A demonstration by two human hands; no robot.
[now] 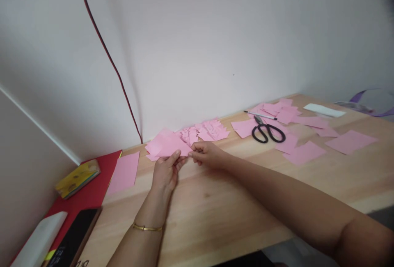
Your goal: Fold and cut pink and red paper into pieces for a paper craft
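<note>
A sheet of pink paper (174, 144) is held up in front of me, above the far side of the table. My left hand (166, 170) grips its lower edge, thumb on top and fingers beneath. At its right corner, my right hand (207, 153) pinches the paper between thumb and fingers. Behind it, against the wall, lie pink paper pieces with jagged cut edges (214, 129). Part of that row is hidden by the held sheet.
Black-handled scissors (268, 131) and a pen (261, 115) lie among several pink scraps (304, 153) at right, near a white strip (324, 110). Left are a pink sheet (124, 171), a red sheet (89, 193), a yellow packet (78, 178) and a black box (75, 238). A cable (106, 49) hangs along the wall.
</note>
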